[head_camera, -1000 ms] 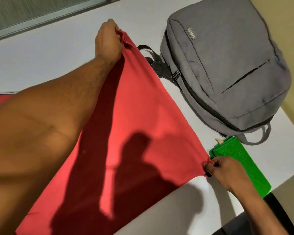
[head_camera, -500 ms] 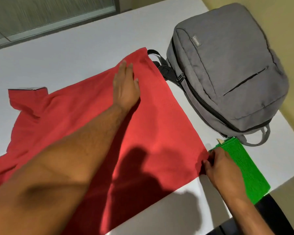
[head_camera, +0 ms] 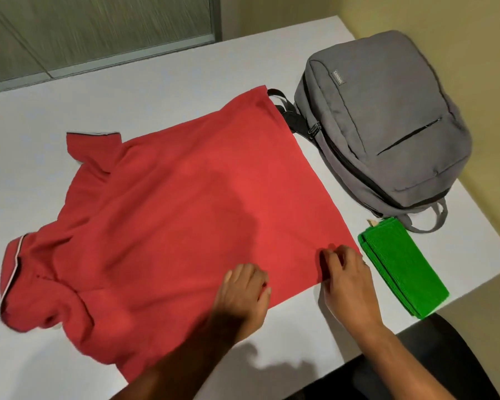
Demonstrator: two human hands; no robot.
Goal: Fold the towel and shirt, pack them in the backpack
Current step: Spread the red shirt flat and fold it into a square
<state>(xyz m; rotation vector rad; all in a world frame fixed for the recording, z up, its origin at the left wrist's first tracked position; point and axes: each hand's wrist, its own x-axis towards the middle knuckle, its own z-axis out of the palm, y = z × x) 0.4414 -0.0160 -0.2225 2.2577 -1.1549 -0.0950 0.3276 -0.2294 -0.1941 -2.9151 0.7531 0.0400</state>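
- Now, from the head camera, I see the red cotton polo shirt [head_camera: 185,215] spread flat on the white table [head_camera: 156,90], its collar with white trim at the left side and its bottom hem toward the right.
- My left hand [head_camera: 243,293] rests on the shirt near the front edge of the cloth. Its fingers are bent downward onto the fabric; I cannot tell if they pinch the cloth or only press it.
- My right hand [head_camera: 348,280] is at the near right corner of the shirt. Its fingertips [head_camera: 329,255] touch the red cloth there, and the fabric is a little wrinkled under them. If the thumb holds the corner from below I cannot tell, because the hand hides it.
- The green terry towel [head_camera: 401,264] is already folded into a long narrow rectangle. It lies on the table just beside my right hand, apart from the shirt.
- The grey fabric backpack [head_camera: 387,125] lies flat behind the towel, in the far right part of the table. Its zippers look closed. One black strap [head_camera: 289,111] of it touches the far corner of the shirt.
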